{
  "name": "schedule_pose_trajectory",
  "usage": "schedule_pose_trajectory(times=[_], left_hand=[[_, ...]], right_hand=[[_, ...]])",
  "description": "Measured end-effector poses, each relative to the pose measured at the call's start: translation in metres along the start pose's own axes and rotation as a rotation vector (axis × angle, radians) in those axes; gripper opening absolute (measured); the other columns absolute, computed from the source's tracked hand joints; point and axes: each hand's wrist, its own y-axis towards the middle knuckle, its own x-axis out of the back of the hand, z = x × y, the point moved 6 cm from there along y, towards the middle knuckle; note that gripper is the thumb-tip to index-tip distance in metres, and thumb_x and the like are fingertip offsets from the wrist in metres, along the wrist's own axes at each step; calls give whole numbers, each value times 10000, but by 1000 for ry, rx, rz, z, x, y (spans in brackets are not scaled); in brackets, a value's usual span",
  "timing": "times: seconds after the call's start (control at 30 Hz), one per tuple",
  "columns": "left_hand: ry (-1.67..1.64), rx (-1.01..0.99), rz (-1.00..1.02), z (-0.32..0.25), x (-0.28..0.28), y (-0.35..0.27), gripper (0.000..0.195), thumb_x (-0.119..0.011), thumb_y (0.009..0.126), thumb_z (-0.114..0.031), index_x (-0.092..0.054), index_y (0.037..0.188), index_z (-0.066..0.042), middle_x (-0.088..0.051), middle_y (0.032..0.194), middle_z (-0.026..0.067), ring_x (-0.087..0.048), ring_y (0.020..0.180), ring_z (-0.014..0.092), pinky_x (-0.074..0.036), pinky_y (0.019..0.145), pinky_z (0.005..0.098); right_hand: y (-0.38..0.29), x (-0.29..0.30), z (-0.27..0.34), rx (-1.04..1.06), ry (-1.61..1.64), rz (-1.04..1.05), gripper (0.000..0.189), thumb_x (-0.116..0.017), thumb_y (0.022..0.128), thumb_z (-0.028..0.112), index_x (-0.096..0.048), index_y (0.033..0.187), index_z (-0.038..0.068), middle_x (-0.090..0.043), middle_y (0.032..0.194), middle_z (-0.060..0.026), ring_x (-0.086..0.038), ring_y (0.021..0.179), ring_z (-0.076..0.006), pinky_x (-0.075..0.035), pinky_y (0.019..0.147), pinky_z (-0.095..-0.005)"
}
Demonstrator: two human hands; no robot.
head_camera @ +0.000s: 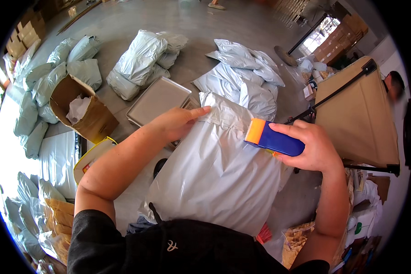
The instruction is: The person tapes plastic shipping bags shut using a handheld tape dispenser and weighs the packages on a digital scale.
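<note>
A large white plastic mailing bag (215,174) lies before me, its folded top end pointing away from my body. My left hand (183,123) is at the upper left corner of that folded end, the thumb along its edge; the fingers are partly hidden and blurred. In my right hand (304,145) is a blue and orange handheld tape dispenser (274,137), its toothed orange edge close to the right side of the fold. Clear tape strips are hard to make out on the bag.
Grey-white filled mailing bags (243,75) lie piled beyond the fold, with more (140,61) further left. A metal platform (159,101) stands behind my left hand, beside an open cardboard box (99,120). At the right are a tan fabric panel on a black frame (356,113) and a person's head (394,85).
</note>
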Motion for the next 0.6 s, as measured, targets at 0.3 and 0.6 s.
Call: schedule_pose_trajectory(times=[0.3, 0.6], left_hand=[[219, -131, -68, -2, -33, 1, 590, -685, 908, -301, -455, 1337, 33, -623, 1197, 149, -645, 1044, 215, -544, 879, 349], [227, -270, -84, 4, -37, 10, 443, -676, 923, -203, -532, 1271, 31, -677, 1081, 90, -664, 909, 136, -527, 815, 266]], right_hand=[[-1, 7, -20, 20, 79, 101, 543, -797, 673, 309, -691, 1191, 184, -683, 869, -120, -665, 779, -316, -521, 701, -386], [-26, 21, -38, -66, 189, 207, 569, -772, 679, 332, -683, 1208, 143, -705, 909, -149, -668, 806, -317, -517, 727, -382]])
